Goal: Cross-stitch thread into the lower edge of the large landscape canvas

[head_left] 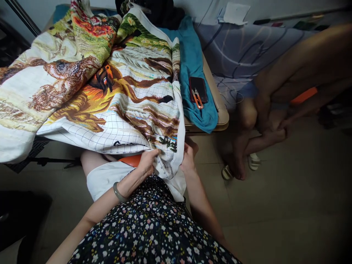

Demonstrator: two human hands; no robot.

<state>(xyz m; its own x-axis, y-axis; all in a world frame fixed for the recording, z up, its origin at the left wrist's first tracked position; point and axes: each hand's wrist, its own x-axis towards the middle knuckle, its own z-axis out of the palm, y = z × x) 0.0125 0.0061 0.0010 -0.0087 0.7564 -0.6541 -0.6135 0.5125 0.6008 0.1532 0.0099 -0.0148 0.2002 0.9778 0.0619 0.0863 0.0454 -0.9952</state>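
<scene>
The stitched cloth [143,99] drapes over the near edge of the table [222,113], its lower hem pinched by the left hand [149,162] and its white border by the right hand [188,158], and, from where I stand, should handle soft but weighty, best held at that plain border.

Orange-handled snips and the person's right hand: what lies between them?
In the head view, the lower part of the teal cloth and the table's edge lie between the snips and right hand.
</scene>
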